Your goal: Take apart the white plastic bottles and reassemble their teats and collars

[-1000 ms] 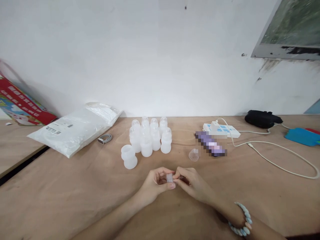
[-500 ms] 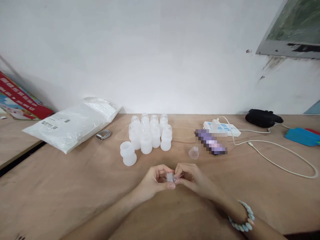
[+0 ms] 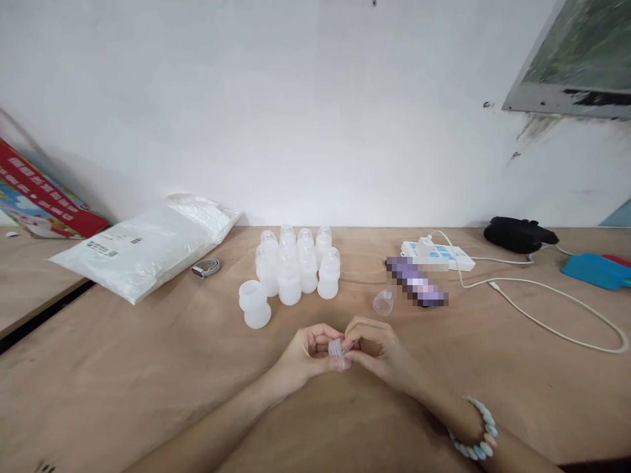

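Near the front middle of the table, my left hand (image 3: 310,355) is closed around a small ribbed translucent piece (image 3: 336,347). The fingers of my right hand (image 3: 372,345) pinch at the right end of the same piece; its fingertips hide that part. Behind my hands stand several white bottles with clear domed caps (image 3: 289,282) in a tight group. A white bottle without a cap (image 3: 255,305) stands in front of them to the left. One clear domed cap (image 3: 383,303) lies on its side behind my right hand.
A white plastic bag (image 3: 148,246) and a watch (image 3: 205,267) lie on the left of the wooden table (image 3: 148,368). On the right are a blurred purple phone (image 3: 417,282), a power strip (image 3: 444,255) with a white cable, a black case (image 3: 520,234) and a blue item (image 3: 595,270).
The view has shifted slightly. My right fingers have moved a little over the ribbed piece, which both hands still hold. The bottles and the loose cap have not moved on the table.
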The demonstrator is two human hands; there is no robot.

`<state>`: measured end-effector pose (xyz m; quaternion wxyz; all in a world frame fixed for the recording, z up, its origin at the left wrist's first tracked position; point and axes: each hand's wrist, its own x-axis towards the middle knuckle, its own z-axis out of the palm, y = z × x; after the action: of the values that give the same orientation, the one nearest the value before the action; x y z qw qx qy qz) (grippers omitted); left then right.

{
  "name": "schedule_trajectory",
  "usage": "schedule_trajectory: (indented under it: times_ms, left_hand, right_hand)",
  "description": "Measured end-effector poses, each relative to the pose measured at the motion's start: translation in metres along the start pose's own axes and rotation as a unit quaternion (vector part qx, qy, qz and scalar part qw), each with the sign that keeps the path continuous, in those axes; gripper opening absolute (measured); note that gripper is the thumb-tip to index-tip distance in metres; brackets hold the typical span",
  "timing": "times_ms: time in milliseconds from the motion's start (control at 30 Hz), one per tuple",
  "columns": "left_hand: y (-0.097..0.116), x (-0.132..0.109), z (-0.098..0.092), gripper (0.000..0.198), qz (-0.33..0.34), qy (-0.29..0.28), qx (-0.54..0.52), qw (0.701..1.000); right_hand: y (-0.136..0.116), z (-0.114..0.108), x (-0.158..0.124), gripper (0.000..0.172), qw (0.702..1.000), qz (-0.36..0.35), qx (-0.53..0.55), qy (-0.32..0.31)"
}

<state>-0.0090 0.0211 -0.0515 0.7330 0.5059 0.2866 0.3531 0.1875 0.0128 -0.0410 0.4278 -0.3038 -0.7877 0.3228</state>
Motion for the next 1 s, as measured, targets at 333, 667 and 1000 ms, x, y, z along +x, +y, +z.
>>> schedule_trajectory:
  times_ms: [333,667,1000]
  left_hand:
    - [-0.003,0.005,-0.003,0.048,0.054,0.025,0.006,0.998]
    - [-0.001,0.004,-0.002,0.042,0.061,0.042,0.062,0.995]
    - [0.005,0.008,-0.007,0.037,0.084,0.087,0.277,0.953]
  right_hand:
    - [-0.008,0.003,0.002,0.025,1.0,0.028,-0.009,0.0]
    - [-0.001,-0.002,0.002,0.025,0.998,0.05,0.031,0.007]
    - [-0.001,-0.008,0.001,0.027,0.994,0.036,-0.023,0.098]
